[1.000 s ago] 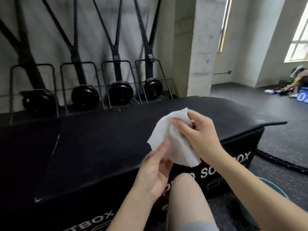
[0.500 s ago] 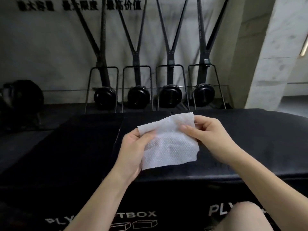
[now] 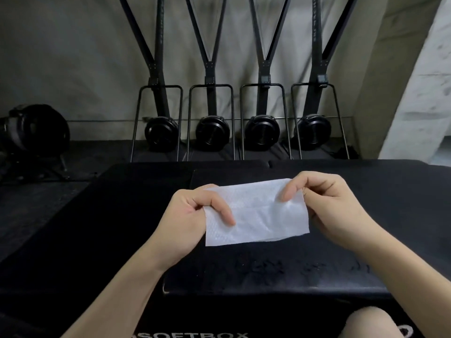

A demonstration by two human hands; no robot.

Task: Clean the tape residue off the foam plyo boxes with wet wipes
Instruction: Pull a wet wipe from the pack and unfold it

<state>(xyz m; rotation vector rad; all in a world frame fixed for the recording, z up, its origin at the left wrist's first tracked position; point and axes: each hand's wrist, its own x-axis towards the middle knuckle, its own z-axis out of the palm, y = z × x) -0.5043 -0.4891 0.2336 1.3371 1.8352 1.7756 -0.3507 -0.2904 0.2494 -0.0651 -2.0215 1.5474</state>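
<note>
Pinching opposite ends of a white wet wipe (image 3: 258, 213), left hand (image 3: 188, 215) and right hand (image 3: 332, 206) hold it spread flat between them. Beneath both hands lies the black foam plyo box (image 3: 268, 269), scuffed residue (image 3: 292, 267) just nearer than the wipe.

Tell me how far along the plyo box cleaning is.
Done: a wet wipe is out and spread flat. In hand: the left hand and right hand pinch its ends above the plyo box. Left: wiping hasn't started; rough residue patches remain on the top near the front edge.
</note>
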